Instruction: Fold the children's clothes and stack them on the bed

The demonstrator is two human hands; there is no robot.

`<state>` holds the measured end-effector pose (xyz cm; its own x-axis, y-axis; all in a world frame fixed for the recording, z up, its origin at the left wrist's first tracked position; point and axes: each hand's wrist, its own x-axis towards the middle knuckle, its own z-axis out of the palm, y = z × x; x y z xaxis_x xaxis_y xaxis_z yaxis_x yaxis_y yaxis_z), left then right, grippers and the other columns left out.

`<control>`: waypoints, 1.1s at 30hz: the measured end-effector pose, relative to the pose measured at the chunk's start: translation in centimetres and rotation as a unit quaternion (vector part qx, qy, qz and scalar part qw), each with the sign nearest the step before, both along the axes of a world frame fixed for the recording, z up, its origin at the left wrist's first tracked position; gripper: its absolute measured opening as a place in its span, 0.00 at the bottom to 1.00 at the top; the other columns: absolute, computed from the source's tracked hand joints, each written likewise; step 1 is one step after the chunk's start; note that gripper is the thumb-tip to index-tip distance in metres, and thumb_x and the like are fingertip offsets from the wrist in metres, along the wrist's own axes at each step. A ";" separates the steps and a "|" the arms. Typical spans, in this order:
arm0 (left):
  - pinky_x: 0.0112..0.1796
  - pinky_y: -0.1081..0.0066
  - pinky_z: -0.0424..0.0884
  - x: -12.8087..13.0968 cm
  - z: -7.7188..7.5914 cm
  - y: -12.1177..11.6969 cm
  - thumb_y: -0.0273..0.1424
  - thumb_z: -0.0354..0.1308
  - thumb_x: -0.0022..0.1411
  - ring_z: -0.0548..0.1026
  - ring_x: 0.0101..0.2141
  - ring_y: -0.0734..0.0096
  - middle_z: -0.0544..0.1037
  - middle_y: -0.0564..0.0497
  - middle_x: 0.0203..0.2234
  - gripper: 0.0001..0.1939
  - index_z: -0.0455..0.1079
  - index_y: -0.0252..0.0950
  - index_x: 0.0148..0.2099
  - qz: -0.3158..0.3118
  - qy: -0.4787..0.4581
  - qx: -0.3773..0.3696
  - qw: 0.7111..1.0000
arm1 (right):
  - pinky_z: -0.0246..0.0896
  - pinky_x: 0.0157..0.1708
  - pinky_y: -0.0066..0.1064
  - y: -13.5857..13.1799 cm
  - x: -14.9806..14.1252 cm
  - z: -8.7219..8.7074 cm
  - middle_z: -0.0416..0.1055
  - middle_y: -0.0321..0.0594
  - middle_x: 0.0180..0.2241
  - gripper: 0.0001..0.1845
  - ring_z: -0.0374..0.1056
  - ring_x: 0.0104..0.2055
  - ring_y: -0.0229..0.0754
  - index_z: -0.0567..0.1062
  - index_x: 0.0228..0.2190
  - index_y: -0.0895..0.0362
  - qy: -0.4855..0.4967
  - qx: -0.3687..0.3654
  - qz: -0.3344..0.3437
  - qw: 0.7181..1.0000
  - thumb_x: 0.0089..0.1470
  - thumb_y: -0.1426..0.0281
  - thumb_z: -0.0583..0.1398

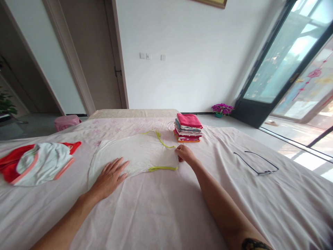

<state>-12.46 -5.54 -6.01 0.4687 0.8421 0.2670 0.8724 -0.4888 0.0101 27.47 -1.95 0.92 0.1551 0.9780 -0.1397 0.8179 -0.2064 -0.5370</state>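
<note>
The left hand (pixel 110 177) lies flat, fingers slightly apart, on the white garment (pixel 139 154), which spreads from beneath them to the right hand (pixel 184 153), its fingers pinched on the edge. Glasses (pixel 256 165) lie right of the right fingers, red-and-white clothing (pixel 39 163) left of the left; beyond the right fingers stands a folded stack (pixel 188 128).

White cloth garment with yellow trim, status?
Left hand flat on white yellow-trimmed cloth garment, spread out. Right hand pinching its edge. Multicoloured folded fabric stack just beyond right hand.
</note>
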 end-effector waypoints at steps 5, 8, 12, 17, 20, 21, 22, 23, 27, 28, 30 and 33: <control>0.62 0.56 0.56 -0.2 -0.4 0.2 0.45 0.44 0.70 0.57 0.66 0.59 0.61 0.45 0.67 0.27 0.59 0.45 0.68 -0.011 -0.005 0.024 1.000 | 0.69 0.24 0.28 -0.3 -0.8 -0.1 0.74 0.36 0.23 0.24 0.73 0.23 0.41 0.70 0.48 0.60 0.221 -0.074 -0.031 0.972 0.49 0.70 0.66; 0.62 0.56 0.57 -0.3 -0.5 0.3 0.45 0.45 0.70 0.58 0.66 0.59 0.61 0.45 0.66 0.27 0.60 0.44 0.67 -0.016 -0.004 0.032 0.999 | 0.69 0.23 0.27 -0.7 -1.3 -0.2 0.74 0.34 0.25 0.26 0.72 0.24 0.40 0.68 0.48 0.59 0.285 -0.063 -0.052 0.955 0.47 0.76 0.66; 0.62 0.56 0.57 -0.3 -0.4 0.2 0.45 0.44 0.70 0.58 0.66 0.59 0.61 0.44 0.66 0.27 0.60 0.43 0.67 -0.017 -0.001 0.033 0.999 | 0.66 0.20 0.25 -0.7 -1.3 -0.1 0.72 0.34 0.23 0.19 0.69 0.21 0.36 0.70 0.43 0.61 0.324 -0.055 -0.051 0.943 0.48 0.77 0.65; 0.62 0.55 0.56 -0.2 -0.2 0.1 0.45 0.44 0.70 0.58 0.66 0.58 0.61 0.43 0.66 0.27 0.60 0.43 0.67 -0.018 -0.003 0.029 0.999 | 0.64 0.17 0.24 -0.8 -2.0 0.6 0.70 0.33 0.23 0.20 0.65 0.18 0.34 0.70 0.48 0.61 0.371 -0.017 -0.032 0.928 0.54 0.73 0.63; 0.62 0.54 0.56 -0.2 -0.2 0.1 0.44 0.45 0.70 0.58 0.65 0.57 0.61 0.43 0.66 0.27 0.61 0.43 0.67 -0.017 -0.007 0.027 0.999 | 0.69 0.21 0.27 -1.1 -3.2 0.7 0.75 0.42 0.37 0.25 0.74 0.27 0.38 0.66 0.54 0.60 0.437 -0.005 0.010 0.899 0.55 0.70 0.63; 0.62 0.54 0.56 -0.2 -0.2 0.1 0.44 0.45 0.70 0.58 0.65 0.56 0.62 0.43 0.66 0.27 0.61 0.43 0.67 -0.017 -0.011 0.027 0.999 | 0.70 0.21 0.27 -1.1 -3.6 0.5 0.75 0.45 0.42 0.26 0.75 0.29 0.40 0.66 0.54 0.59 0.450 -0.007 0.027 0.893 0.55 0.70 0.63; 0.62 0.54 0.57 -0.2 -0.2 0.1 0.44 0.45 0.70 0.59 0.65 0.56 0.62 0.43 0.66 0.27 0.61 0.43 0.67 -0.017 -0.015 0.028 0.999 | 0.69 0.21 0.27 -1.0 -3.9 0.3 0.74 0.47 0.46 0.25 0.76 0.31 0.41 0.67 0.53 0.59 0.454 -0.009 0.040 0.890 0.54 0.71 0.63; 0.61 0.54 0.57 -0.2 -0.2 0.1 0.44 0.45 0.70 0.59 0.65 0.56 0.62 0.43 0.66 0.27 0.62 0.43 0.66 -0.018 -0.018 0.030 0.999 | 0.68 0.21 0.26 -0.9 -4.1 -0.1 0.73 0.49 0.47 0.23 0.76 0.32 0.41 0.68 0.52 0.59 0.449 -0.007 0.049 0.892 0.54 0.71 0.62; 0.62 0.55 0.56 -0.2 -0.2 0.1 0.44 0.45 0.70 0.59 0.65 0.57 0.62 0.44 0.66 0.27 0.61 0.43 0.66 -0.022 -0.025 0.036 0.999 | 0.65 0.22 0.26 -0.1 -4.2 -1.7 0.75 0.46 0.43 0.17 0.75 0.31 0.39 0.72 0.47 0.59 0.328 0.078 0.034 0.941 0.55 0.72 0.58; 0.62 0.55 0.56 -0.2 -0.2 0.1 0.44 0.45 0.70 0.59 0.65 0.57 0.62 0.44 0.66 0.27 0.61 0.43 0.67 -0.022 -0.024 0.036 0.999 | 0.67 0.26 0.28 0.0 -4.2 -2.1 0.76 0.45 0.42 0.16 0.75 0.32 0.39 0.74 0.46 0.59 0.265 0.113 0.035 0.957 0.55 0.72 0.58; 0.62 0.55 0.56 -0.2 -0.2 0.1 0.44 0.45 0.70 0.59 0.65 0.57 0.62 0.44 0.66 0.27 0.61 0.43 0.67 -0.021 -0.018 0.033 0.999 | 0.69 0.39 0.34 -0.1 -4.2 -2.7 0.76 0.44 0.43 0.15 0.74 0.39 0.42 0.76 0.45 0.57 0.121 0.176 0.070 0.974 0.55 0.70 0.59; 0.61 0.55 0.57 -0.1 -0.2 0.1 0.44 0.45 0.70 0.59 0.65 0.57 0.62 0.44 0.66 0.27 0.61 0.42 0.67 -0.016 -0.015 0.032 0.999 | 0.60 0.54 0.42 -0.9 -4.6 -3.0 0.74 0.42 0.51 0.19 0.67 0.53 0.49 0.78 0.47 0.51 -0.051 0.210 0.170 0.961 0.53 0.64 0.64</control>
